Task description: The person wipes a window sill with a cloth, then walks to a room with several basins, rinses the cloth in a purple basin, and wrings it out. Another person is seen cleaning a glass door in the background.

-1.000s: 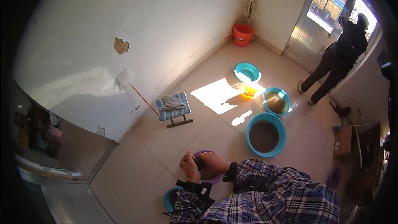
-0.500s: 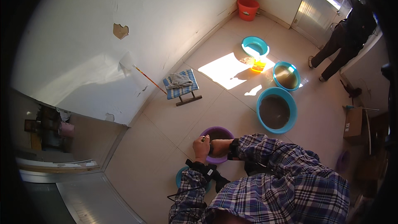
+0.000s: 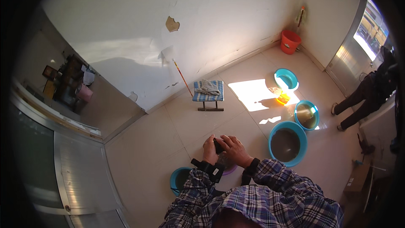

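Note:
My left hand is closed around a small dark object, too hidden to name, above the purple basin. My right hand meets it from the other side, its bent fingers laid over the object's upper edge. Both hands and my sleeves cover most of the basin, so little of its inside shows. Beside my left wrist stands a teal bucket, partly behind my sleeve. A large teal tub of murky dark water is to the right of my hands.
Farther off are a teal basin of brownish water, another teal basin, a yellow container and a red bucket. A folding stool with a grey cloth stands by the wall. A person in dark clothes stands at right.
My right hand has come up from the purple basin, and its fingers now lie over the dark object beside my left hand. The whole view has turned and shifted.

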{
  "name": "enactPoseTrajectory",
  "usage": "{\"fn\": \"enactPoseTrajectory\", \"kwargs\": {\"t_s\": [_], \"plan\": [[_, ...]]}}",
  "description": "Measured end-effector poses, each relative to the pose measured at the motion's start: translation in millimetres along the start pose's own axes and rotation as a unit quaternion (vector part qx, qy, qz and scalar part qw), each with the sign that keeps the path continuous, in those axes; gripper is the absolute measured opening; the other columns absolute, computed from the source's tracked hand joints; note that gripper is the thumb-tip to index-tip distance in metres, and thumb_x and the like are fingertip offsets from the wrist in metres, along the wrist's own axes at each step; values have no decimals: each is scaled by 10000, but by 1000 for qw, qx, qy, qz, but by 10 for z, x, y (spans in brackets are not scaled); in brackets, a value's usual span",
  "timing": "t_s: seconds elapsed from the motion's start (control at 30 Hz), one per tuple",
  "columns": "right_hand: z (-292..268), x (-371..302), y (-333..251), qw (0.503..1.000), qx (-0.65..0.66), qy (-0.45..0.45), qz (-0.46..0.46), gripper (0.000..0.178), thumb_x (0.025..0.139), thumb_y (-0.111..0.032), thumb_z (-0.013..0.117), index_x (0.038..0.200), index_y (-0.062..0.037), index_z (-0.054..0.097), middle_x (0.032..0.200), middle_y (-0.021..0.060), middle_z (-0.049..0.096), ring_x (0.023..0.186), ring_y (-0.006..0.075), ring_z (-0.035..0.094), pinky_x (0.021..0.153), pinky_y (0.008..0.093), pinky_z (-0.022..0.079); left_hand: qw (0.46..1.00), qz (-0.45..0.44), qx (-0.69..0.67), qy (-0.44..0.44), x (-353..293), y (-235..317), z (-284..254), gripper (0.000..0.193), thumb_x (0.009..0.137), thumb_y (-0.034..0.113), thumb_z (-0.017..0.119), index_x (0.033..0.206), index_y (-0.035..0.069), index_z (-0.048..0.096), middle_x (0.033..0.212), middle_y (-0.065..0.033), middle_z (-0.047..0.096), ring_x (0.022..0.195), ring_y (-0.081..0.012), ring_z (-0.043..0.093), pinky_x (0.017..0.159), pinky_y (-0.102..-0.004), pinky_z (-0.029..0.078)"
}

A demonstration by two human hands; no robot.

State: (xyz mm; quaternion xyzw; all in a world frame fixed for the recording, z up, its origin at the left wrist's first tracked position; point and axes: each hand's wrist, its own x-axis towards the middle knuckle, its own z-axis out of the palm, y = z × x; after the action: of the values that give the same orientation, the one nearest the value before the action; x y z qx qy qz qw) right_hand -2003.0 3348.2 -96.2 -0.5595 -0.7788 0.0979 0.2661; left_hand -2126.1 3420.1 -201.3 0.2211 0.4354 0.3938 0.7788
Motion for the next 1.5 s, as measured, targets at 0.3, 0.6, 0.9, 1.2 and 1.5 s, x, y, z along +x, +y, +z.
{"fn": "enactPoseTrajectory", "kwargs": {"t_s": [0.3, 0.6, 0.9, 1.2, 1.5], "plan": [[200, 132, 133, 995, 68, -61, 50, 354, 690, -225, 699, 953, -21, 580, 773, 169, 645, 754, 362, 630, 695, 444, 493, 880, 282, 369, 101, -156, 214, 238, 252, 835, 130, 527, 644, -22, 589, 656, -186, 602, 583, -257, 586, 559, -388, 438], [1142, -50, 796, 848, 228, -446, 171, 218, 696, -203, 687, 808, -21, 645, 677, 94, 639, 597, 197, 602, 545, 336, 469, 645, 250, 721, -34, 171, -329, -357, 336, 847, 338, 544, 770, 24, 633, 789, -181, 652, 735, -364, 633, 677, -460, 502], [374, -1018, 638, 888, 112, -372, 247, 481, 656, -337, 722, 1071, -111, 637, 966, 122, 674, 931, 295, 631, 812, 380, 489, 914, -131, 375, -80, -875, -296, -726, 665, 851, 449, 631, 1320, 26, 420, 1014, -103, 593, 666, -111, 591, 523, -230, 496], [160, -1838, 804, 856, -15, -388, 341, 534, 547, -453, 753, 976, -143, 682, 934, 116, 683, 902, 294, 648, 783, 392, 516, 924, -109, 364, -42, -1175, 24, -850, 565, 877, 376, 622, 1274, 1, 476, 1024, -100, 614, 725, -122, 601, 600, -252, 500], [252, -2053, 43, 845, 91, -167, 500, 464, 591, -352, 736, 971, -97, 659, 916, 141, 669, 872, 320, 638, 775, 394, 514, 823, -185, 471, -259, -802, -105, -245, 406, 903, 253, 595, 1220, 14, 507, 977, -86, 635, 724, -125, 611, 594, -237, 506]]}}
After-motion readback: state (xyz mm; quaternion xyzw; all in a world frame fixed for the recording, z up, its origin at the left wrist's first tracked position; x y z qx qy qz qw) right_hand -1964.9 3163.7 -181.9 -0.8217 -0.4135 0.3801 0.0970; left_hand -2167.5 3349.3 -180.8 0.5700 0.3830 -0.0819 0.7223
